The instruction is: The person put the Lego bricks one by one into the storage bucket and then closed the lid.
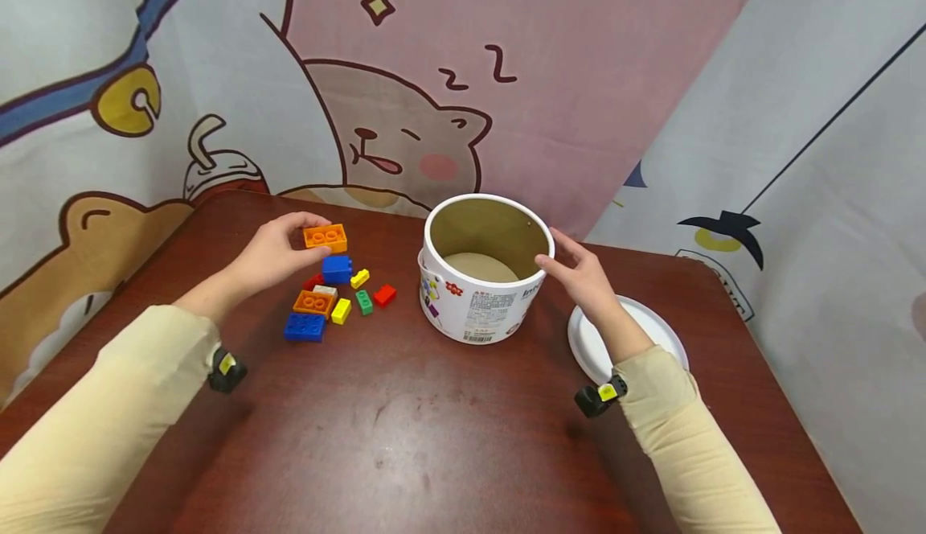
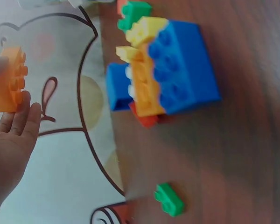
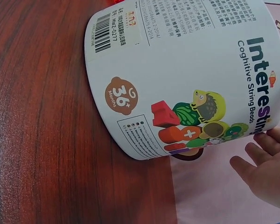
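Hands, brick and bucket at a table (image 1: 405, 437). We see the left hand (image 1: 275, 256) pinching an orange brick (image 1: 325, 237) between thumb and fingers; the brick's long axis runs roughly left to right in the head view, one end pointing toward the bucket (image 1: 477, 301). The bucket stands upright and uncovered to the brick's right, well apart from it, with its mouth facing up. We note the right hand (image 1: 586, 281) at the bucket's far-right rim, gripping it lightly, thumb over the edge and fingers along the outer wall. The left hand is thus nearer the brick, the right nearer the bucket. Loose bricks (image 1: 314, 303) lie just below the held brick in the head view; how high it is raised we cannot tell exactly. A white lid (image 1: 589, 349) lies beneath the right forearm.
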Tool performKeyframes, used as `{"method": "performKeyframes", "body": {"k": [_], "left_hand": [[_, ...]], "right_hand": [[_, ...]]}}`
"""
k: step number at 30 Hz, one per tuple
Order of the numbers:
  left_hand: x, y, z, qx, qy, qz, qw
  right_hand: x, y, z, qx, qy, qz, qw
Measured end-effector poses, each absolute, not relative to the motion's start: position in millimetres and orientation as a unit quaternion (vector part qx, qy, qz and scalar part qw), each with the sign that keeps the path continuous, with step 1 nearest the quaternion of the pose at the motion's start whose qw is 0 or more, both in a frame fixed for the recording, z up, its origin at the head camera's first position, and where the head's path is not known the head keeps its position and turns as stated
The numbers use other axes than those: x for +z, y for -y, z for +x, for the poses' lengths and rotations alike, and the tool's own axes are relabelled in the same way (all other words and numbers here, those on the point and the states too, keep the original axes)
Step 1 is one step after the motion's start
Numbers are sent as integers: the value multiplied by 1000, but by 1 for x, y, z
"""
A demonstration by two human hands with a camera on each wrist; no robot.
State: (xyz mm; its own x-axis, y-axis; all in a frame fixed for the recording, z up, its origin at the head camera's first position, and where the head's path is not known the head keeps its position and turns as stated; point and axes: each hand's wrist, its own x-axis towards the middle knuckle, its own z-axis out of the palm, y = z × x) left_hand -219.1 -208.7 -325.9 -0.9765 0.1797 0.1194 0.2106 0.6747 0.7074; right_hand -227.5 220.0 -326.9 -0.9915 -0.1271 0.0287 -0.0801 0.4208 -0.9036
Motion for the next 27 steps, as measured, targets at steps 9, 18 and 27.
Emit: {"method": "performKeyframes", "body": {"k": [9, 18, 27], "left_hand": [[-305, 183, -227, -413, 902, -128, 12], [-288, 158, -237, -424, 894, -146, 10], [-274, 126, -246, -450, 876, -176, 4]], "right_hand": [[-328, -220, -229, -539, -840, -62, 18], [-327, -220, -228, -536, -842, -62, 20], [-327, -220, -227, -535, -842, -57, 24]]}}
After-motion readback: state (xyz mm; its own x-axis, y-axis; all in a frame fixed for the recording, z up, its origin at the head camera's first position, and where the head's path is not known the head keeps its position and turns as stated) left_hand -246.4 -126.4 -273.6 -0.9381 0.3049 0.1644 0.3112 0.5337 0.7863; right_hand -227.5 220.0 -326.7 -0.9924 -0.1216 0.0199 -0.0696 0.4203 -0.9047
